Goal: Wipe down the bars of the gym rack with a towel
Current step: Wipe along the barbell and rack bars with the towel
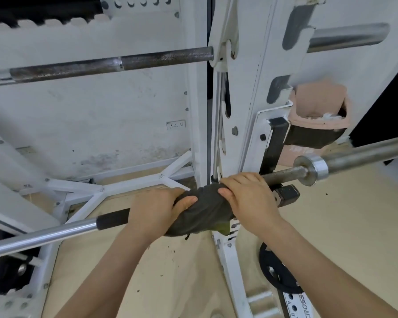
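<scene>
A dark towel is wrapped around the lower barbell close to the white rack upright. My left hand grips the towel's left end around the bar. Over the towel's right end my right hand is closed, beside the bar's collar and sleeve. The bar under the towel is hidden. A second, rusty knurled bar runs across higher up.
White rack braces cross the floor behind the bar. A black weight plate hangs low on the right post, another at the lower left. A torn pad sits on the black hook at right.
</scene>
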`<control>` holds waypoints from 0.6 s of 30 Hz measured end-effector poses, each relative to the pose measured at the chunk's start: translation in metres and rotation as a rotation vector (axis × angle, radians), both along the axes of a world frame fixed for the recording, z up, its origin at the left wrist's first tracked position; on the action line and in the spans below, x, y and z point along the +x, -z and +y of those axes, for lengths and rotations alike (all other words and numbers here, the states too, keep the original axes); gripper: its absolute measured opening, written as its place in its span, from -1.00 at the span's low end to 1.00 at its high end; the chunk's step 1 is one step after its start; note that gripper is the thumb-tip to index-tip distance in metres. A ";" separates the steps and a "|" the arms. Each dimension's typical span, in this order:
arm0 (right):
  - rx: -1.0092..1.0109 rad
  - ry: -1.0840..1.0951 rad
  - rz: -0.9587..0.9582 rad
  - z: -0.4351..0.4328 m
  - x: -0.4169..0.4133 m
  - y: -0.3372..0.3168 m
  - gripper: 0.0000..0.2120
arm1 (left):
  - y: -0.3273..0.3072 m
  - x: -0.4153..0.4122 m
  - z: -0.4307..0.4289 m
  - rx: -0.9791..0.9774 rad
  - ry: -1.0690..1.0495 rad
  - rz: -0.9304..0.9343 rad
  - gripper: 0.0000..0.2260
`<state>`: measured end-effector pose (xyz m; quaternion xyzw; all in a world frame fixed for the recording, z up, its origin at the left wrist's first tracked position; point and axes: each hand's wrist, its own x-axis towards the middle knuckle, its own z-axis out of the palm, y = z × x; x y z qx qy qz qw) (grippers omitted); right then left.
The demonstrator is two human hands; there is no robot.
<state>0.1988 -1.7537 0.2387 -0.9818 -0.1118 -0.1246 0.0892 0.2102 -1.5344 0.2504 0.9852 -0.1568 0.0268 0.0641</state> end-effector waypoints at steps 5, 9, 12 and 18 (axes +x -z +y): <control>0.246 -0.012 -0.146 0.040 -0.001 0.014 -0.73 | -0.003 -0.018 -0.023 -0.427 -0.018 -0.153 -0.75; 0.313 -0.136 -0.127 0.093 -0.006 0.017 -0.67 | -0.012 -0.030 0.006 -0.501 -0.220 -0.141 -0.73; 0.198 -0.282 -0.047 0.133 -0.020 0.006 -0.67 | -0.017 -0.036 0.056 -0.425 -0.377 -0.167 -0.81; -0.053 -0.360 0.322 0.141 0.014 -0.052 -0.32 | -0.036 -0.049 0.087 -0.639 -0.391 0.018 -0.76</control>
